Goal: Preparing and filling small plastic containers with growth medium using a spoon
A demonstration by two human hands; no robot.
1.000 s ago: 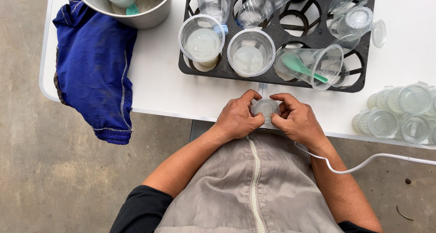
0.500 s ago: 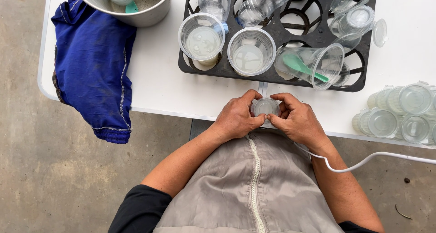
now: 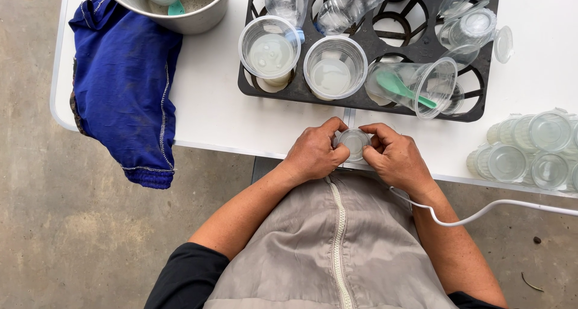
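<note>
Pinching from both sides, the left hand (image 3: pixel 313 155) and the right hand (image 3: pixel 394 158) clamp together on a small clear cup (image 3: pixel 353 143) with its lid on, held right at the near edge of the white bench (image 3: pixel 211 119). Compared with a second ago almost nothing has shifted: the cup sits in the same spot between the same fingertips, with only a slight change in how the thumbs press on its rim. That suggests the lid is being worked at, neither freed nor finished. The cup lies between the two hands, at three o'clock from the left hand and at nine o'clock from the right, touching both.

A white cable (image 3: pixel 481 211) runs off from the right wrist toward three o'clock. At nine o'clock a blue cloth (image 3: pixel 123 86) hangs over the bench edge. At three o'clock lies a cluster of small lidded cups (image 3: pixel 530 155). Farther off, at twelve o'clock, a black tray (image 3: pixel 361 95) holds two larger cups of pale liquid, a tipped cup with a green spoon (image 3: pixel 404 89), and bottles. At eleven o'clock stands a metal pot (image 3: pixel 192 17).
</note>
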